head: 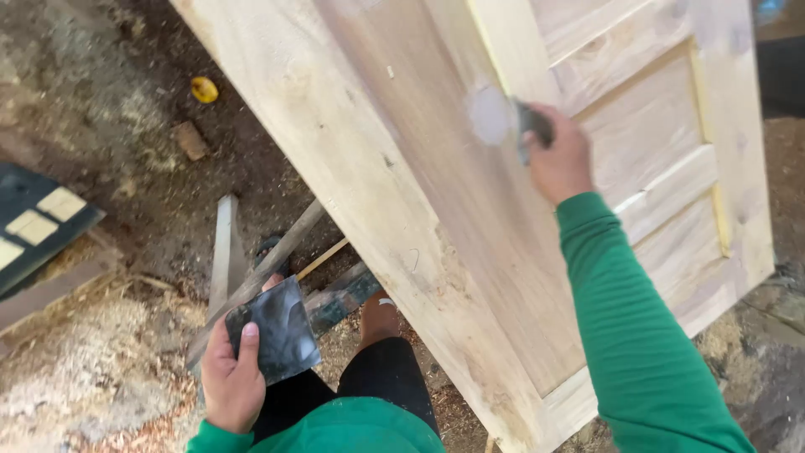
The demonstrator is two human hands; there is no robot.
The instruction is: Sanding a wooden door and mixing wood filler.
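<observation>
A large pale unfinished wooden panelled door [503, 218] is seen leaning across the centre and right of the frame, its long thick edge running from the upper left down to the bottom centre. Against its flat stile, in the upper middle, a small dark scraper blade [530, 126] is pressed by the right hand [560, 159], whose fingers are curled tightly round it; a pale grey patch of filler [489, 113] is seen just left of the blade, touching it. A green sleeve [637, 335] is stretched down to the lower right. In the lower left, a dark square sheet [281, 327] is pinched between thumb and fingers of the left hand [231, 377], held well apart from the door's edge. Open room is left below the door's edge, where grey wooden slats [226, 252] and sawdust-strewn ground [92, 369] are seen. A small yellow object [204, 89] is seen in the upper left.
</observation>
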